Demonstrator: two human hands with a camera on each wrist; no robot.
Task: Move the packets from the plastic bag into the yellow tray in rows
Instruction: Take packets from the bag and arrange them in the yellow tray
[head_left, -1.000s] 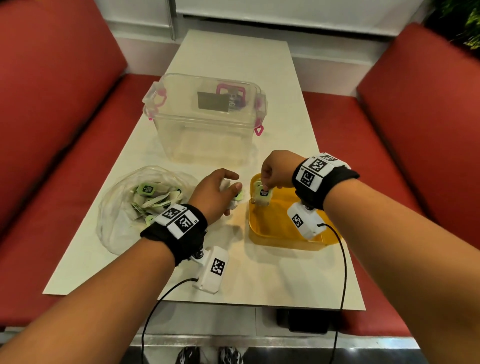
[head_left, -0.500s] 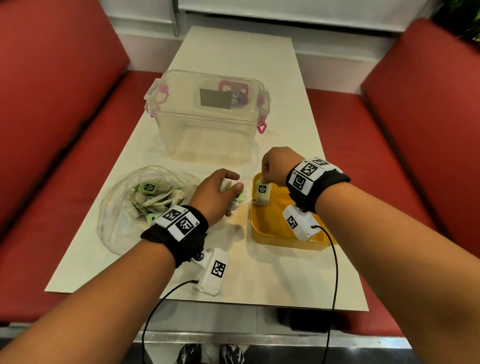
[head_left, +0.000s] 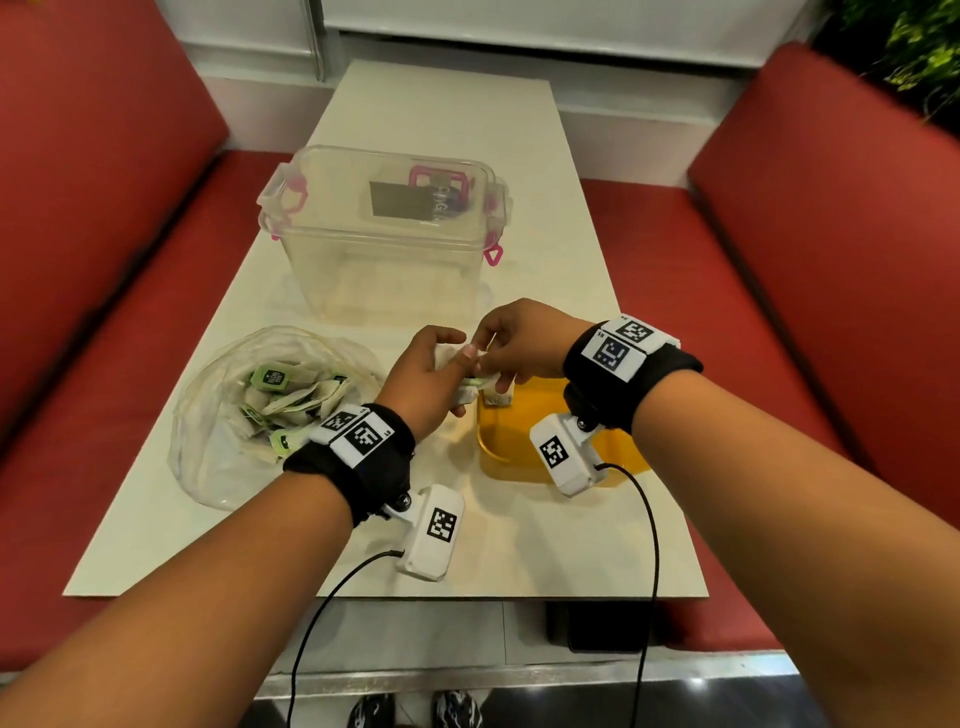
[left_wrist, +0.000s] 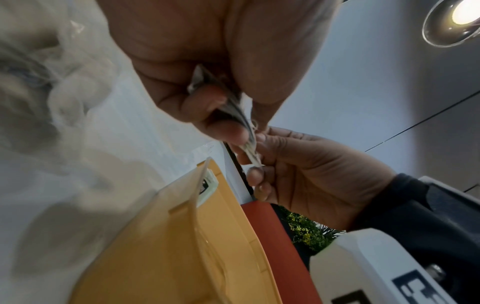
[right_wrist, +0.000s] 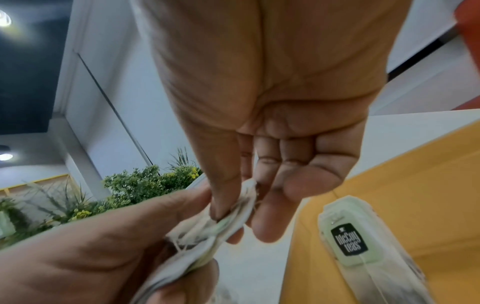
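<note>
My left hand (head_left: 441, 366) grips a small bundle of tea packets (head_left: 464, 393) just left of the yellow tray (head_left: 519, 460). My right hand (head_left: 500, 358) meets it there, its thumb and fingers pinching the end of one packet (right_wrist: 240, 211) in that bundle (left_wrist: 250, 153). One packet (right_wrist: 349, 241) with a black label lies in the tray's far left corner (head_left: 502, 399). The clear plastic bag (head_left: 218, 447) lies open at the left of the table with several green-and-white packets (head_left: 291, 400) inside.
A clear lidded storage box (head_left: 387, 234) with pink clasps stands behind the hands at mid-table. Red bench seats (head_left: 831, 260) flank the white table (head_left: 519, 551). Cables from both wrist cameras hang over the table's near edge.
My right hand let go of the packet it set in the tray's far left corner, moved left to my left hand, and now pinches a packet in the bundle. The left hand rose slightly.
</note>
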